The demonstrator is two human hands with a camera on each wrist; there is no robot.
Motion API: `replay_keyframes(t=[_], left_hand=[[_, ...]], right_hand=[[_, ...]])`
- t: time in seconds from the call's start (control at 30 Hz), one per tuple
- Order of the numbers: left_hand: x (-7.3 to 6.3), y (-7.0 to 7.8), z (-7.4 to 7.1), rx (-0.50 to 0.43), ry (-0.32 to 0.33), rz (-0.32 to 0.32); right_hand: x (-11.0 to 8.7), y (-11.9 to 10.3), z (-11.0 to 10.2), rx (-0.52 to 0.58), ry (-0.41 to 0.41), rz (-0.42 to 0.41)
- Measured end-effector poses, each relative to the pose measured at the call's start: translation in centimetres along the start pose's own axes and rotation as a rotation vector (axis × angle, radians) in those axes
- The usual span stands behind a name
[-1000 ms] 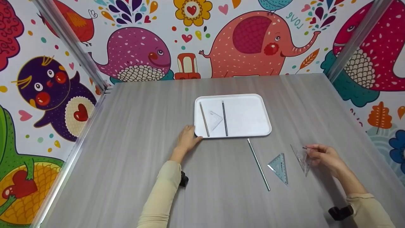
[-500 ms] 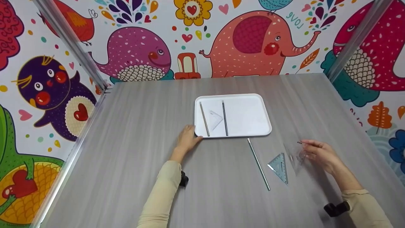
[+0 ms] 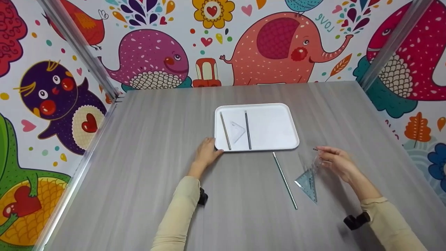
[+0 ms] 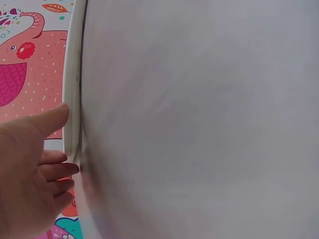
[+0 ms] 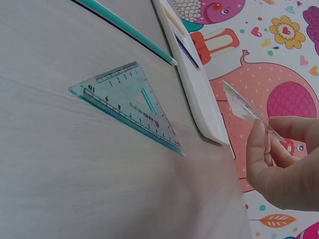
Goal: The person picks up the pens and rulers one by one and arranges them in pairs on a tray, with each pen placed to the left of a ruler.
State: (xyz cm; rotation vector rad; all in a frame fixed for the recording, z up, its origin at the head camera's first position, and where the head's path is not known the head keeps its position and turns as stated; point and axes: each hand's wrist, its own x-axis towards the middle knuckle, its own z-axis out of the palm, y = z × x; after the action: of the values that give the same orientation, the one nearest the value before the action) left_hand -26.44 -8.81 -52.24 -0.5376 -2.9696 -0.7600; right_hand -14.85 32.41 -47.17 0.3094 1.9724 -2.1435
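- The right hand (image 3: 338, 162) pinches a transparent set square (image 5: 244, 107) between thumb and fingers, holding it tilted above the table, right of the tray's near edge.
- The left hand (image 3: 206, 153) holds the near left corner of a white tray (image 3: 273, 127), thumb and fingers touching its rim.
- Just left of the right hand, a bluish set square (image 3: 306, 184) lies flat; in the head view its top overlaps the held one.
- Left of that lies a green pencil (image 3: 285, 181), slanting, its far end just beside the tray's near edge.
- In the tray's left half, a clear triangle (image 3: 238, 132) lies between a tan pencil (image 3: 225, 131) and a dark pencil (image 3: 247, 130); the right half shows bare white.
- The grey wood-grain tabletop (image 3: 156, 139) stretches widely left of the left hand, and beyond the tray to the back wall.
- A metal rail (image 3: 78, 170) borders the left edge; bright cartoon animals, including an orange elephant (image 3: 275, 66), cover the walls.
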Motion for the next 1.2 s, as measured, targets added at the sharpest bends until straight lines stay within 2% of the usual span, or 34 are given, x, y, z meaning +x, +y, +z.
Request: replay_keyframes(t=[0.2, 0.43, 0.6, 0.77, 1.0, 1.2], left_hand=[[0.1, 0.0, 0.0, 0.011, -0.014, -0.009], [0.2, 0.1, -0.1, 0.021, -0.020, -0.014], [0.2, 0.1, -0.1, 0.015, -0.026, -0.021], [0.2, 0.1, 0.0, 0.018, -0.022, -0.001], [0.3, 0.0, 0.1, 0.023, -0.017, -0.002], [0.3, 0.0, -0.1, 0.009, -0.029, -0.024]], right_hand=[[0.5, -0.1, 0.8, -0.154, 0.065, -0.034], [1.4, 0.0, 1.7, -0.201, 0.096, -0.037], [2.2, -0.3, 2.3, -0.167, 0.065, -0.030], [3.2, -0.8, 3.1, -0.126, 0.042, -0.037], [4.7, -1.0, 4.5, -0.059, 0.042, -0.033], [5.5, -1.5, 5.5, -0.098, 0.074, -0.018]])
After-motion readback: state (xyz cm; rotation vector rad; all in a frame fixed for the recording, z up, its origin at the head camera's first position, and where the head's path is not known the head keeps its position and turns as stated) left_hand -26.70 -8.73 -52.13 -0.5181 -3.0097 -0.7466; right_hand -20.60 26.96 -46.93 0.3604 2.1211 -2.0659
